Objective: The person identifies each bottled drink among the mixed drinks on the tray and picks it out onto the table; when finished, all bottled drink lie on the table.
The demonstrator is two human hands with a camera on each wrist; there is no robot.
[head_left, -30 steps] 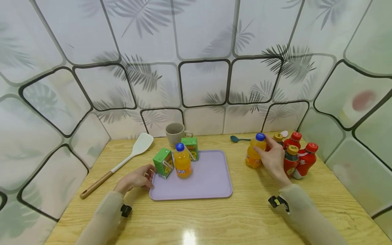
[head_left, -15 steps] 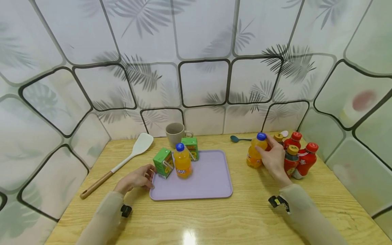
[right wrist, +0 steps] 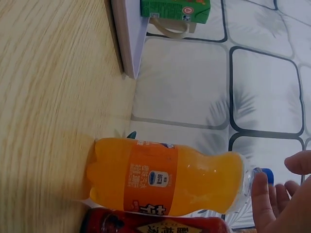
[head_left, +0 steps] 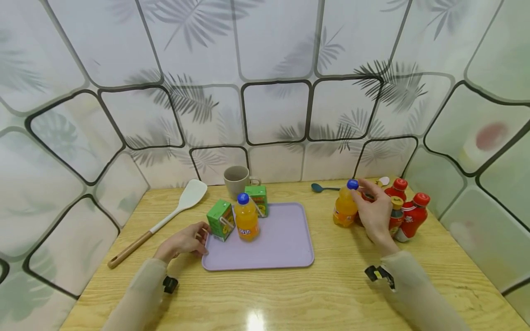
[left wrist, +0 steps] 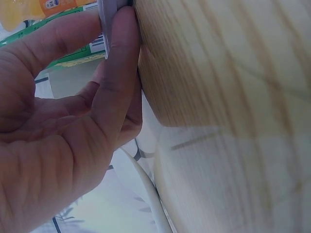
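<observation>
The left edge of a lilac tray is pinched between the thumb and fingers of my left hand; the left wrist view shows the tray's rim in that pinch. On the tray stand an orange soda bottle with a blue cap and two green juice boxes, each with a straw. Another orange soda bottle stands upright on the table to the right. Beside its neck is my right hand, thumb and fingers spread apart; whether a fingertip touches the bottle I cannot tell.
Behind my right hand cluster several red bottles, some with brown caps. A dark spoon lies near the back wall. A grey mug stands behind the tray. A white spatula with a wooden handle lies at the left.
The right hand has loosened from the orange soda bottle and shifted slightly right, after the bottle moved a little to the right. The left hand and tray have stayed put.
</observation>
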